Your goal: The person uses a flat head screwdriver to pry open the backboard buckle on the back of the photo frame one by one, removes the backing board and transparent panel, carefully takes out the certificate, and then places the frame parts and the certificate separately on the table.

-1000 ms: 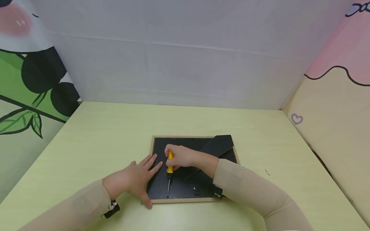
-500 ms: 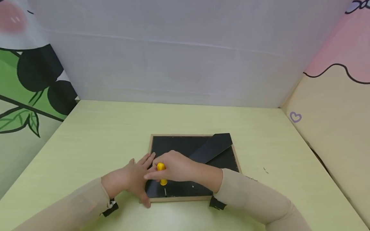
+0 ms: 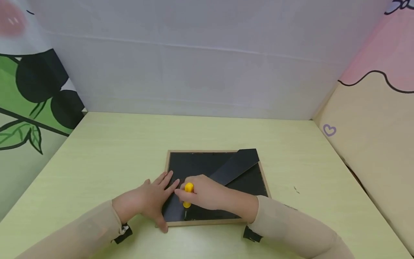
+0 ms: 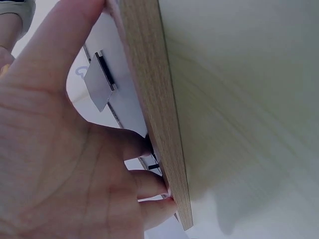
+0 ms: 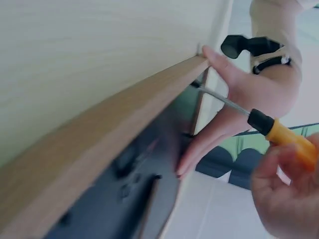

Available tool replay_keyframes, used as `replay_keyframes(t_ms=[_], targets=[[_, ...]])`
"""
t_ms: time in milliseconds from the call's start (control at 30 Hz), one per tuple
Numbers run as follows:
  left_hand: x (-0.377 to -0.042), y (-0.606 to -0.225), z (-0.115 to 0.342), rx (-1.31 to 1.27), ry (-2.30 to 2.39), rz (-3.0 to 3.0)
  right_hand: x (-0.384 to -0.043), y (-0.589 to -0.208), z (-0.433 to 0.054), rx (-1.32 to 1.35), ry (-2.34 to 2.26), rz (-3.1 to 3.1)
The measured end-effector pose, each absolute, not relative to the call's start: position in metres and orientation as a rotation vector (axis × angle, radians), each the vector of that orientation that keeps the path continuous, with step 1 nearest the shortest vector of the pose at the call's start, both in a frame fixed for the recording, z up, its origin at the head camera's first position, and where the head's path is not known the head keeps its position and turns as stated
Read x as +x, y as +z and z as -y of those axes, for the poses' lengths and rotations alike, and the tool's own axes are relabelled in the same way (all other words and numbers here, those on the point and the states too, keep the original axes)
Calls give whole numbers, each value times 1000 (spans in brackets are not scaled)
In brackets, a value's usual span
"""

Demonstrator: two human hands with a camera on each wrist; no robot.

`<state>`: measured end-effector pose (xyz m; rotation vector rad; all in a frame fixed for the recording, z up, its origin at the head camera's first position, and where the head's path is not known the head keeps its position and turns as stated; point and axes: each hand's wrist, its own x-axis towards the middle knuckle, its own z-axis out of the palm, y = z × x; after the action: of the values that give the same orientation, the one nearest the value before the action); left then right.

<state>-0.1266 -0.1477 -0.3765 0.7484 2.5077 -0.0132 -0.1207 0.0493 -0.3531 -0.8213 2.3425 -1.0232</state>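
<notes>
A picture frame with a wooden rim (image 3: 207, 223) and black backing (image 3: 194, 163) lies face down on the table. Across its backing runs a black stand leg (image 3: 240, 165), angled to the upper right. My left hand (image 3: 152, 201) spreads over the frame's left edge, fingers on the backing and thumb at the near corner. A screwdriver with a yellow handle (image 3: 188, 187) is gripped in my right hand (image 3: 207, 192). In the right wrist view its metal shaft (image 5: 227, 102) reaches the backing just inside the wooden rim, where a small dark piece (image 5: 196, 83) sits at the tip.
The pale yellow-green table (image 3: 129, 140) extends around the frame. Behind it stands a white wall panel (image 3: 200, 82), with painted panels (image 3: 378, 126) at both sides. A small dark scrap (image 3: 296, 190) lies to the right of the frame.
My right hand has come down and its grip on the screwdriver has turned, so the handle's end now faces up towards the head camera. The left hand stays on the frame's left edge.
</notes>
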Motion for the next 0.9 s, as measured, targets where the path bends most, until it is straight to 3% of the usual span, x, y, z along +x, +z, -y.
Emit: replay_keyframes(t_ms=[300, 900], targets=[[-128, -378, 147, 731, -14, -2515, -130, -365, -49, -639, -1031, -2486], [-126, -376, 147, 747, -24, -2508, -123, -359, -56, -751, -1073, -2405]])
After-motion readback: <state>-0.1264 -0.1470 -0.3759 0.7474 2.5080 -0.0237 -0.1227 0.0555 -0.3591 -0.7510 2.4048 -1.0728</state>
